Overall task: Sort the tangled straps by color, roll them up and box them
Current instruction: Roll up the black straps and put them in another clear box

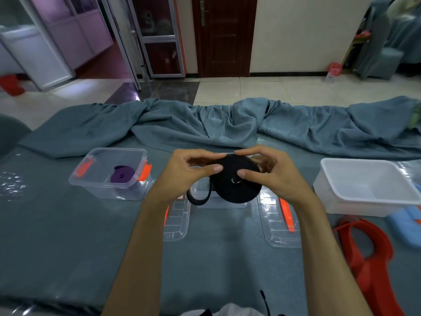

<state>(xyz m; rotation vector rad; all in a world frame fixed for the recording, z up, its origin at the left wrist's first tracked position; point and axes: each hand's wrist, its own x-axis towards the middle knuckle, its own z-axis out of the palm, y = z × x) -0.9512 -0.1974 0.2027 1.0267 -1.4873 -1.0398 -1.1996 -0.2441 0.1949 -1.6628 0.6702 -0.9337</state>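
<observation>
A thick roll of black strap (230,185) is held upright between both hands above a clear box (282,231) with orange latches in the middle of the table. My left hand (184,172) pinches its left rim. My right hand (271,176) grips the right side, thumb near a small metal ring at the roll's centre. A short loose tail of black strap (198,198) loops down at the lower left. A rolled purple strap (120,175) lies in another clear box (91,179) to the left.
A white tub (337,197) stands at the right. Red strap (369,258) and blue strap (407,224) lie loose at the right front. Bunched grey-blue cloth (205,126) runs along the far side of the table. A thin black cord (265,302) shows at the near edge.
</observation>
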